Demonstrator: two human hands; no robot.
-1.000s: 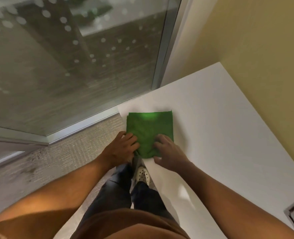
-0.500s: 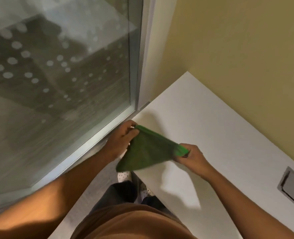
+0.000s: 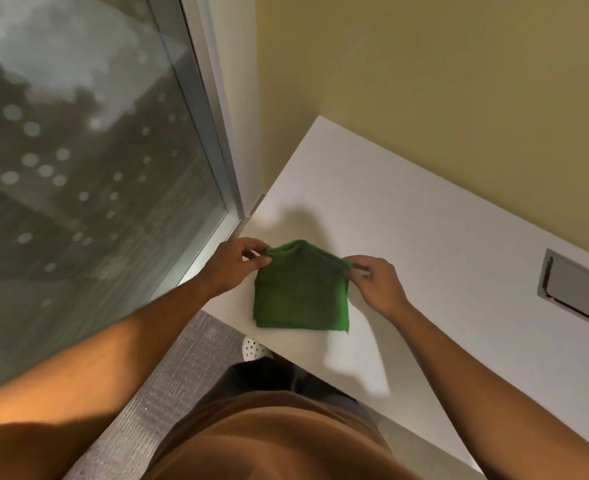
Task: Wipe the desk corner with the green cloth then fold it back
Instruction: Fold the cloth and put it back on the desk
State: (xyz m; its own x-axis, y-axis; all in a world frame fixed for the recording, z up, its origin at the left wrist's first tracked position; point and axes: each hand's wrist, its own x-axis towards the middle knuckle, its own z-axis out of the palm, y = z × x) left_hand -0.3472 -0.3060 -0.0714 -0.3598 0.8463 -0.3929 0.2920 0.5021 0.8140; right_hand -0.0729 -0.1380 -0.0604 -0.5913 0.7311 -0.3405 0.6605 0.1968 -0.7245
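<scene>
The green cloth [image 3: 300, 292] hangs as a folded square just above the white desk [image 3: 424, 258], near its left front corner. My left hand [image 3: 234, 265] pinches the cloth's upper left corner between thumb and fingers. My right hand [image 3: 376, 282] pinches the upper right corner the same way. The cloth's lower edge droops toward the desk's front edge; whether it touches the surface I cannot tell.
A grey cable hatch [image 3: 577, 292] is set into the desk at the right. A yellow wall [image 3: 442, 81] runs along the desk's far side. A glass panel with a metal frame [image 3: 210, 140] stands to the left. Grey carpet [image 3: 182, 368] lies below.
The cloth lay flat on the desk corner under both hands a second ago. Both hands then lifted it by two corners, and it now hangs squarer and lower than half a second ago.
</scene>
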